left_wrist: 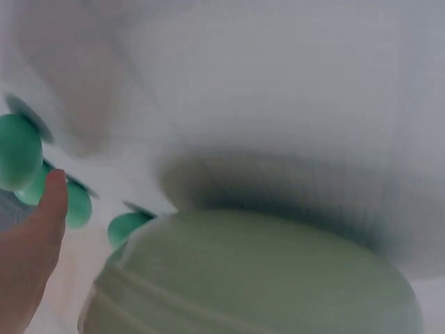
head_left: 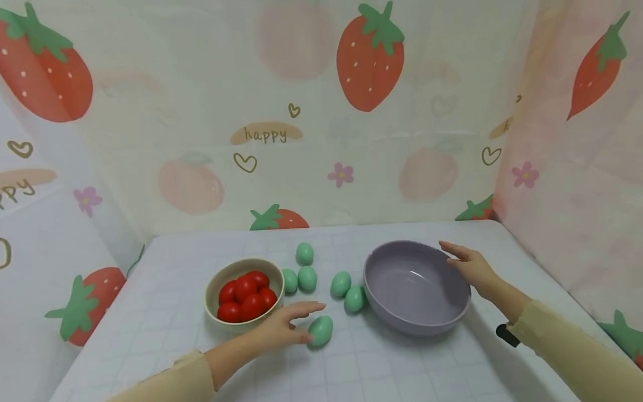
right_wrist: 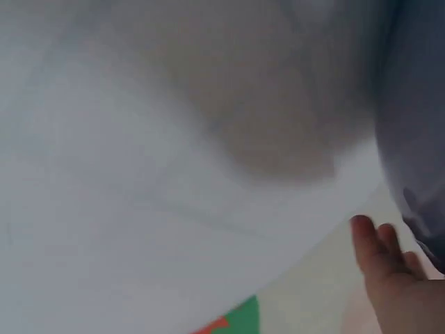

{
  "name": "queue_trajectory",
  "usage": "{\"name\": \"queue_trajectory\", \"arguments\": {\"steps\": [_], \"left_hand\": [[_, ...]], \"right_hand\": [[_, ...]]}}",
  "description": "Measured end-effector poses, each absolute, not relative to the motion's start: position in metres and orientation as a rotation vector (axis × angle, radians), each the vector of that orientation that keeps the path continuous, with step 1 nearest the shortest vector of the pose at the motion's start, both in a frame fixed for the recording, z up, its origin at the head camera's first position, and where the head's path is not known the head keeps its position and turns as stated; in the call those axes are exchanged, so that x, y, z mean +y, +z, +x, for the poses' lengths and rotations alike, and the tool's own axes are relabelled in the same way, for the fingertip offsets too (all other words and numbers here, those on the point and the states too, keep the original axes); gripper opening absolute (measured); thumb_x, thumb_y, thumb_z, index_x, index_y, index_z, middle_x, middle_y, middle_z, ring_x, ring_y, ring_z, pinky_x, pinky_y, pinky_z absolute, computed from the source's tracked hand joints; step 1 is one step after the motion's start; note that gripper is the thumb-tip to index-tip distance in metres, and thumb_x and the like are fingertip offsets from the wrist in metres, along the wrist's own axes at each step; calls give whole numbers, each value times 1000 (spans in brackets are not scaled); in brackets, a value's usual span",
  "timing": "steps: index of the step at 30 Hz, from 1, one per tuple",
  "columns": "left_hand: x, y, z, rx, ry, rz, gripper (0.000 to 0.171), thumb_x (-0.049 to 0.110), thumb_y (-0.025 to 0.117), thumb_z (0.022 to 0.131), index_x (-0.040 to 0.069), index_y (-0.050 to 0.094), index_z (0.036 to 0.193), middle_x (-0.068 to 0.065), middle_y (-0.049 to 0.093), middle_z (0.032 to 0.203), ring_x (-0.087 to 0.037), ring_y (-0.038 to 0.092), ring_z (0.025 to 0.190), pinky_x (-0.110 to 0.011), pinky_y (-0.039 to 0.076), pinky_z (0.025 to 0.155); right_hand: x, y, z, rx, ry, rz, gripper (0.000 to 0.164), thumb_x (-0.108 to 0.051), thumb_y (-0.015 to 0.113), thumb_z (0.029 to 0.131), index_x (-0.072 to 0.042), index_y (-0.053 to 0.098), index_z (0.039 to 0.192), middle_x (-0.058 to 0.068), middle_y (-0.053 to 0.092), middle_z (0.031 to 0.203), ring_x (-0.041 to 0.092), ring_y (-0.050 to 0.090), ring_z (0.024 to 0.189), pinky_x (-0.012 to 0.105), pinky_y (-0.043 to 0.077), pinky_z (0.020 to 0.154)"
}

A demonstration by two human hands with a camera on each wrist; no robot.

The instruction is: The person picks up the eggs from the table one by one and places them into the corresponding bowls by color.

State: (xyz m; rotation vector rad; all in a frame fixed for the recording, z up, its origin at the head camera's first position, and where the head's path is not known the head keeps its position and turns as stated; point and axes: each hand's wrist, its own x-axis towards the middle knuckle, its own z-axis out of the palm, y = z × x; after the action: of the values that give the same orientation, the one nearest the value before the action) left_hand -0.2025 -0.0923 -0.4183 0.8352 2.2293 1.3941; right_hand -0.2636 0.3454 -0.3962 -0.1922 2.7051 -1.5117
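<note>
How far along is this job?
Apparently done: the glossy red eggs sit inside the round cream bowl. In hand: the left hand is at the nearest smooth green egg; the right hand is beside the wide purple bowl. Seemingly left: all six green eggs, outside both bowls.

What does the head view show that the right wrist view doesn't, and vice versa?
Head only: the cream bowl of red eggs, the green eggs and the left hand.
Right wrist only: a close look at the outer wall of the purple bowl beside the right hand.
Both: that hand, the purple bowl, the tabletop and the strawberry-print backdrop.
</note>
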Motion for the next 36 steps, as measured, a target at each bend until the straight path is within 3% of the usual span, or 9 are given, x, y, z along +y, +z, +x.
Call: {"name": "queue_trajectory", "arguments": {"steps": [2, 5, 9, 12, 17, 22, 25, 31, 36], "left_hand": [[-89, -420, -202, 2222, 1392, 824, 58, 9, 71, 88, 4, 49, 141, -17, 44, 147, -43, 40, 130, -61, 37, 101], [-85, -424, -201, 2220, 1385, 827, 57, 7, 72, 87, 2, 50, 140, -18, 46, 145, -41, 37, 133, -59, 35, 103], [-81, -426, -198, 2229, 1363, 800, 56, 6, 72, 86, 3, 53, 138, -17, 46, 145, -39, 36, 135, -57, 32, 106], [-79, -425, -198, 2226, 1359, 760, 56, 6, 72, 87, 6, 53, 139, -14, 45, 147, -36, 34, 137, -56, 29, 108], [-81, -422, -201, 2226, 1331, 749, 59, 4, 72, 85, 6, 52, 141, -15, 40, 150, -37, 29, 140, -56, 24, 111], [-82, -423, -206, 2274, 1312, 717, 59, 1, 73, 83, 5, 53, 139, -16, 42, 149, -38, 33, 138, -56, 24, 110], [-79, -427, -205, 2300, 1320, 705, 56, 0, 73, 82, 4, 57, 135, -16, 47, 145, -38, 36, 135, -55, 26, 110], [-73, -431, -200, 2347, 1342, 709, 51, -1, 75, 79, 1, 62, 128, -20, 52, 139, -41, 40, 132, -56, 29, 108], [-72, -430, -202, 2358, 1330, 670, 49, -1, 78, 77, 4, 65, 124, -17, 57, 134, -36, 50, 121, -53, 36, 104]], "right_hand": [[348, -403, -263, 2636, -1621, -200, 51, 0, 47, 99, 9, 30, 146, 29, 33, 147, 43, 24, 139, 30, 35, 105], [349, -409, -262, 2522, -1779, -161, 52, -3, 45, 101, 2, 27, 150, 7, 42, 147, 34, 17, 143, 18, 31, 104], [347, -410, -261, 2424, -1913, -111, 54, -5, 45, 102, -8, 27, 152, -25, 49, 134, 28, 11, 145, 32, 17, 115], [344, -409, -261, 2385, -1960, -94, 56, -5, 44, 102, -13, 26, 154, -29, 50, 131, 26, 10, 146, 37, 13, 116], [339, -409, -264, 2344, -2015, -108, 54, -6, 44, 102, -27, 34, 152, -31, 55, 123, 22, 13, 146, 25, 20, 110], [336, -412, -265, 2300, -2072, -113, 48, -6, 46, 102, -39, 51, 137, -33, 57, 117, 19, 15, 145, 20, 23, 108], [337, -414, -265, 2329, -2051, -109, 48, -7, 45, 102, -35, 48, 141, -33, 57, 117, 15, 18, 144, 17, 24, 106], [339, -415, -263, 2420, -1952, -101, 51, -8, 43, 103, -6, 29, 152, -33, 54, 122, 17, 18, 145, 20, 23, 108], [340, -415, -259, 2450, -1894, -34, 52, -9, 42, 104, -4, 25, 153, -30, 51, 130, 21, 15, 145, 28, 19, 113]]}}
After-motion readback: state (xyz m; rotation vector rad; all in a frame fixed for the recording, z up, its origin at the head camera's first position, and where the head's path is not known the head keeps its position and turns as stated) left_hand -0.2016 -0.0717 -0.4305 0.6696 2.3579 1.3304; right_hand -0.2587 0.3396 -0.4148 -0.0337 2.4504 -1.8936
